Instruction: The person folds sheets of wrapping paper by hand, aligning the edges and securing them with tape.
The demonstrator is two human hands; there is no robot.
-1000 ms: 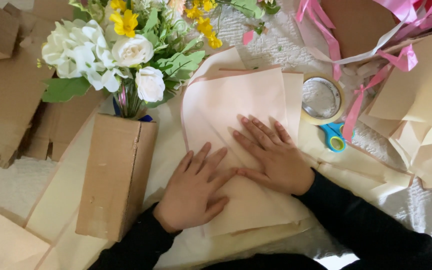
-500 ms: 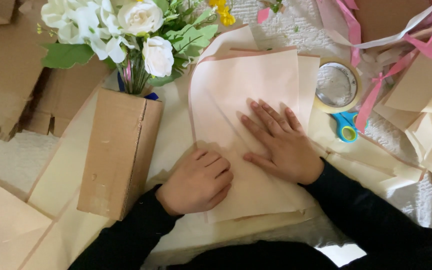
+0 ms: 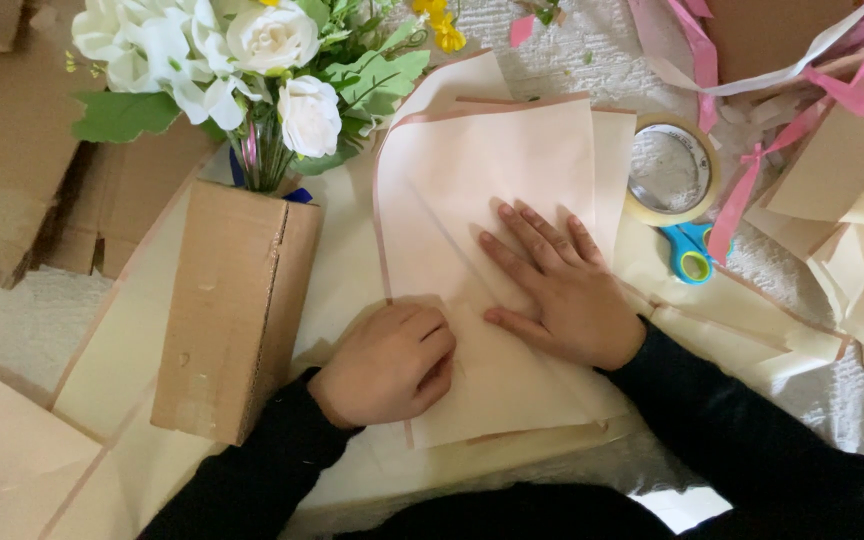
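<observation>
Center of frame: pale pink paper sheet (image 3: 472, 190) lying flat on a cream sheet (image 3: 142, 330), both hands on it. Right hand (image 3: 562, 290) spread flat, fingers apart, palm down on the sheet's middle-right. Left hand (image 3: 387, 365) curled into a loose fist just beside it, lower center, knuckles pressing the paper near its left edge; can't tell if it pinches anything. Hands close together, not touching. Black sleeves run off the bottom edge.

Left of center: tall cardboard box (image 3: 237, 310), touching nothing in the hands, holding a bouquet of white flowers (image 3: 252, 60) with green leaves at upper left. Right of the paper, upper right: roll of tape (image 3: 674, 170), and just below it blue-handled scissors (image 3: 687, 250). Pink ribbons (image 3: 752, 170) trail across the upper right corner over tan paper pieces. Flat cardboard scraps (image 3: 2, 150) at far left.
</observation>
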